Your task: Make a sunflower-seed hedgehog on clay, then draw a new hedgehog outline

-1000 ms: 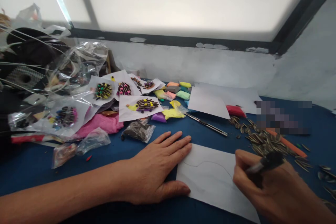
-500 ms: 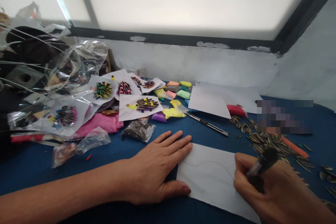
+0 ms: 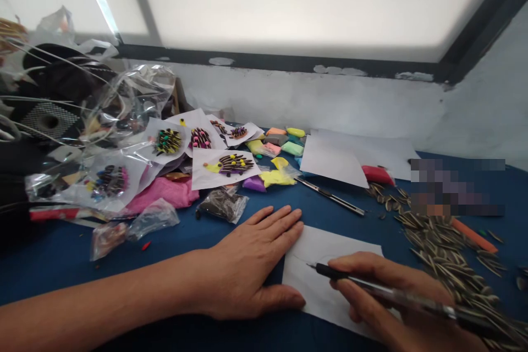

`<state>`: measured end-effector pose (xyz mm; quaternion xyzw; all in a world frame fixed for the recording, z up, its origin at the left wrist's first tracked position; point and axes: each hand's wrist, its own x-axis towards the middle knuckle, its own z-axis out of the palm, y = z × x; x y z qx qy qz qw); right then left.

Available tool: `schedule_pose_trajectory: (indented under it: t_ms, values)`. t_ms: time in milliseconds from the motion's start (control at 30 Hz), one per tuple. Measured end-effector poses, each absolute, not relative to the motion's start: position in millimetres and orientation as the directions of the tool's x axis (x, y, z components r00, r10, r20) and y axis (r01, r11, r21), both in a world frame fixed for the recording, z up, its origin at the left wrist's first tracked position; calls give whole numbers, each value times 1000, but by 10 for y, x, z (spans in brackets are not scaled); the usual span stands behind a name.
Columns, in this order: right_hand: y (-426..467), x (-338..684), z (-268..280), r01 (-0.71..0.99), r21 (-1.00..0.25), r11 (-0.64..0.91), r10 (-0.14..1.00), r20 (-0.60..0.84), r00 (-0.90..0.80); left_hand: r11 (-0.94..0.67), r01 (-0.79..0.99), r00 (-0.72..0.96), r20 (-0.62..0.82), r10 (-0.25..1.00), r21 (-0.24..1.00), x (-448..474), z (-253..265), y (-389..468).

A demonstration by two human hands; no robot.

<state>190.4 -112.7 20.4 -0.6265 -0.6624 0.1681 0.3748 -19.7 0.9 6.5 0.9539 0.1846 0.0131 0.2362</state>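
A sheet of white paper (image 3: 303,275) lies on the blue tabletop, with a thin drawn line showing faintly near its upper left. My left hand (image 3: 251,264) rests flat on the table with fingers stretched, its fingertips and thumb on the sheet's left edge. Over the right part of the paper, my right hand (image 3: 383,291) grips a black pen (image 3: 371,286) between thumb and fingers. The pen's tip points left, at or just above the paper; contact cannot be made out. Much of the sheet's right side is hidden under the right hand.
Sunflower seeds (image 3: 454,264) are heaped at the right. A utility knife (image 3: 330,196) lies behind the paper, near more white sheets (image 3: 334,157). Colourful clay packs (image 3: 292,148) and paper hedgehog pictures (image 3: 225,168) spread across the back left, beside plastic bags (image 3: 132,99).
My right hand has swung the pen from the sheet's right side towards its left, and the pen now lies lower and points left. The left hand stays in place.
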Motion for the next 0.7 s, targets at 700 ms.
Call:
schedule_pose_trajectory:
  t_ms: [700]
  values:
    - [-1007,1876,69,700,-676,230,966,247,-79,-832,320,929,24,370,452,-219,4,-15]
